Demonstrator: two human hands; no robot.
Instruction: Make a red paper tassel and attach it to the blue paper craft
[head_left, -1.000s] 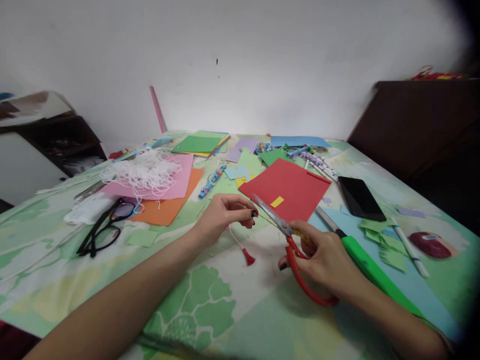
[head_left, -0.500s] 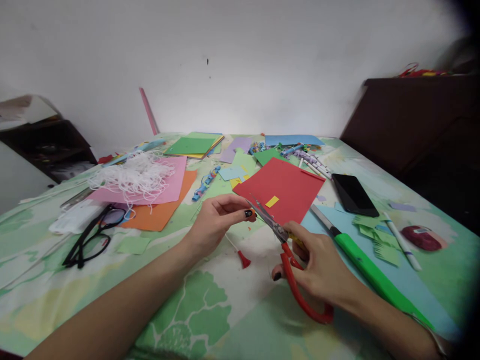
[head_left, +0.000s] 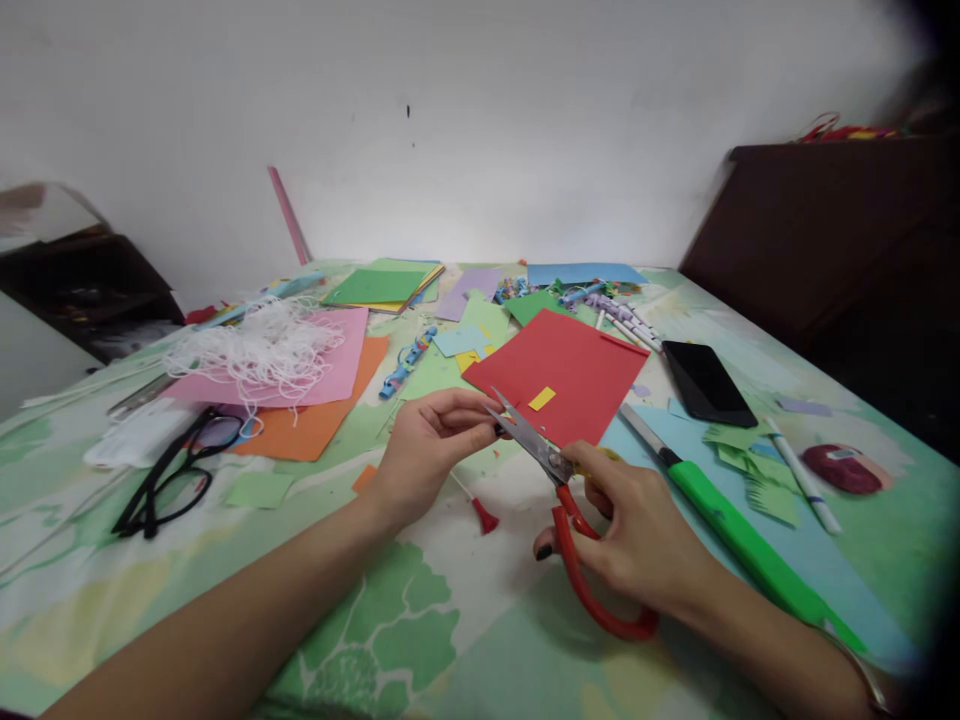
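Observation:
My right hand (head_left: 630,520) is wrapped round the red handles of the scissors (head_left: 574,540), whose blades stand slightly apart and point up and left. Their tips are at the fingertips of my left hand (head_left: 439,440), which is closed in a pinch; what it holds is too small to make out. Below those fingers a red tassel (head_left: 484,516) on a white string rests on the tablecloth. Just beyond the blades lies a red paper sheet (head_left: 559,365) with a small yellow piece (head_left: 541,399) on it.
White yarn (head_left: 262,350) on pink paper, black glasses (head_left: 169,480) and orange paper (head_left: 319,425) lie left. A green cutter (head_left: 757,540), black phone (head_left: 706,382), white marker (head_left: 806,480) and maroon yarn (head_left: 841,468) lie right. Stacked coloured paper (head_left: 382,285) is at the back.
The scissors have shifted slightly left, and their blades have parted more at my left fingertips. An orange scrap now shows beside my left wrist. The whole view has shifted a little.

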